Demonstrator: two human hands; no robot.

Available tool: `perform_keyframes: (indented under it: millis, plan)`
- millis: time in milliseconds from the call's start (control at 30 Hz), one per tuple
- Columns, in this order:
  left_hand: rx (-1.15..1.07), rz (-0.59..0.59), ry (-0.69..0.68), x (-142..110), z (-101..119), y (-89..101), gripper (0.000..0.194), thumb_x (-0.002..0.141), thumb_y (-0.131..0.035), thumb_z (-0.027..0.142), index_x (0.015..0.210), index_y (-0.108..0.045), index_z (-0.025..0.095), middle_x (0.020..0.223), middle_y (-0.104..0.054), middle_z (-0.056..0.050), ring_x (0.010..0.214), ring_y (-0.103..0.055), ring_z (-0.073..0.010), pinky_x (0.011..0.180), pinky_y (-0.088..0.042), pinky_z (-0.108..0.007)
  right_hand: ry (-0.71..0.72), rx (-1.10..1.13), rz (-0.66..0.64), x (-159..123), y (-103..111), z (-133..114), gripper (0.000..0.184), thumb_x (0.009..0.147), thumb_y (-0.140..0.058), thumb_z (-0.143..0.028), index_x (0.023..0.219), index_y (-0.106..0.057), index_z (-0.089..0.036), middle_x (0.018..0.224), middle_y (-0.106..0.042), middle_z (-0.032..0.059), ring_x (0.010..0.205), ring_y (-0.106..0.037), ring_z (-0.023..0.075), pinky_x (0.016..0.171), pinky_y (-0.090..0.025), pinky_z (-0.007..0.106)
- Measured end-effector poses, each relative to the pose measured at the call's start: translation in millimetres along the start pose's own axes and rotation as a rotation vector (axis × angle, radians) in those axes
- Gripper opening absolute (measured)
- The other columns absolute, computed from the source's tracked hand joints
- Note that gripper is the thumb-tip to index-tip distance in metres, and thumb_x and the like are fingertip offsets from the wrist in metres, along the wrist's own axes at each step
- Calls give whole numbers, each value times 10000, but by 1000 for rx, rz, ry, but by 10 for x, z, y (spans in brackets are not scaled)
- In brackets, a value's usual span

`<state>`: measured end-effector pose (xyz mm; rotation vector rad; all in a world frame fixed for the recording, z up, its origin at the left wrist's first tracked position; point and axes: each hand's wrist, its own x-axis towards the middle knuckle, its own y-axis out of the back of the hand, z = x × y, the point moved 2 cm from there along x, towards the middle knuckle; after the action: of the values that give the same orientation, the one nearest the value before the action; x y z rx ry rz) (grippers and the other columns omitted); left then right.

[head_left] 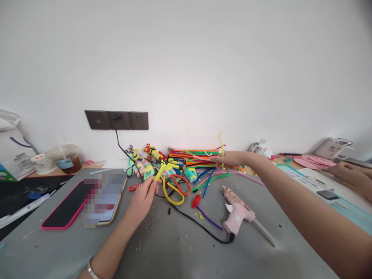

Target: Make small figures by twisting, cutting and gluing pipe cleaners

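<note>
While left hand [143,193] grips yellow piece [159,173], right hand [228,159] pinches yellow stem [221,140] at stem-pile [194,152].

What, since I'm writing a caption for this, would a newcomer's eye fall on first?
Probably the heap of bright pipe cleaners near the white wall, with the right hand at its right end. Next, the pink glue gun lying on the grey table, left of the right forearm, and the yellow strip in the left hand, near the middle.
</note>
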<state>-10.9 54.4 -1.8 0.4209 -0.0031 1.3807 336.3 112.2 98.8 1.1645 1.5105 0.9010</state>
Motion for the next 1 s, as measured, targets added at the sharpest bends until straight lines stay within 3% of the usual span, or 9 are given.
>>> perform_keyframes:
  millis: [133,267,400,533,600,700,800,900,1000]
  plan:
    - [-26,4,-7,11,-19,-7,300,936,-512,464,910,-642,195,668,-539,9,564,-468,-159,527,-324,-251,-115,51,-194,72,-25,219,583,886,-469,-643,715,-739,-155,692,-753,131,579,-691,234,624,-521,351]
    - [-18,-10,-8,16,-17,-6,315,936,-496,477,939,-632,193,670,-521,10,570,-459,-163,526,-315,-255,-66,18,-64,221,-45,384,247,908,-579,-341,904,-736,-150,872,-798,116,761,-732,213,740,-528,299]
    - [26,-36,-2,14,-3,-1,337,960,-418,473,953,-600,189,684,-495,14,580,-439,-164,528,-311,-259,-80,-18,28,346,-207,534,222,982,-553,-260,1042,-715,-122,1018,-755,160,941,-692,232,855,-544,358]
    - [57,-42,-8,13,3,4,333,971,-382,463,925,-578,198,688,-487,16,593,-448,-165,544,-325,-261,-96,74,96,401,-376,668,314,985,-609,-334,1267,-607,-197,1305,-614,100,1073,-651,230,902,-572,442]
    - [61,-36,-9,13,1,4,331,968,-389,466,917,-580,201,692,-492,13,607,-466,-170,548,-330,-261,-98,152,176,401,-395,736,293,989,-601,-326,1247,-619,-187,1278,-632,105,1059,-658,231,899,-571,435]
    - [59,-29,-1,13,-6,4,334,962,-407,476,932,-597,203,693,-502,11,603,-471,-172,541,-327,-260,-107,307,334,358,-338,816,249,1038,-445,-254,946,-654,-155,989,-739,113,880,-709,209,839,-564,365]
    - [41,-25,9,15,-8,2,346,956,-421,494,952,-605,201,688,-504,12,584,-458,-167,527,-324,-257,-104,500,514,266,-230,788,330,1028,-346,-239,743,-509,-205,754,-724,85,678,-700,187,739,-545,322]
    - [-9,-22,33,16,-8,-7,361,941,-444,518,944,-608,197,673,-502,15,541,-429,-151,499,-303,-253,-34,711,678,140,-141,582,322,1017,-325,-361,753,-451,-226,718,-658,42,637,-664,165,684,-530,290]
    - [-54,-35,70,5,-5,-25,370,925,-466,538,925,-608,196,642,-484,29,498,-389,-131,480,-280,-247,92,907,729,-40,-113,229,341,990,-325,-461,832,-520,-229,736,-579,15,657,-623,157,679,-531,285]
